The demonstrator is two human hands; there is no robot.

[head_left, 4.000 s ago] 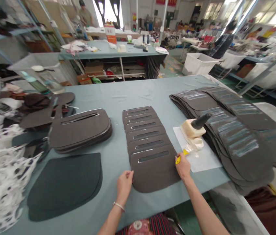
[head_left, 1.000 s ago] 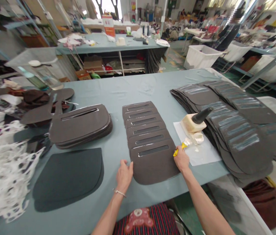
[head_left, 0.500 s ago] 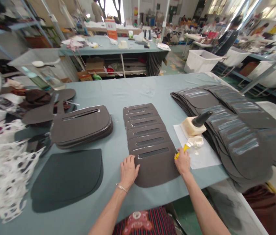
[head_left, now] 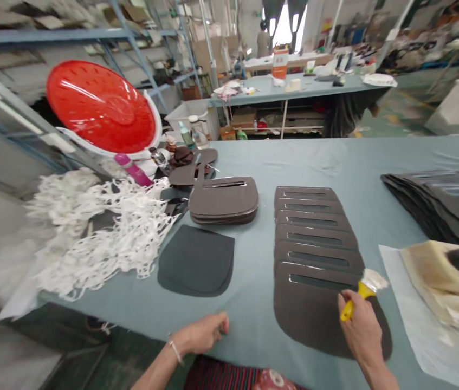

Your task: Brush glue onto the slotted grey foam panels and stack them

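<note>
My right hand is closed round the yellow handle of a paintbrush; its bristles are coated in white paste. The hand hovers over or rests on the nearest of several overlapped dark brown panels, each with a long slot; I cannot tell if it touches. My left hand, a bracelet at its wrist, is curled near the table's front edge, left of these panels. Whether anything sits in its fingers is hidden. To the right, a cream-coloured container with a black part stands on a white sheet.
A stack of slotted brown panels and dark green-grey panels lie on the left. White netted scraps and a red basin are farther left. More brown panels are piled at the right. Another table stands behind.
The view has swung left. My left hand has come off the brown panels, moved left and curled up. My right hand still holds the paintbrush and is now over the nearest panel.
</note>
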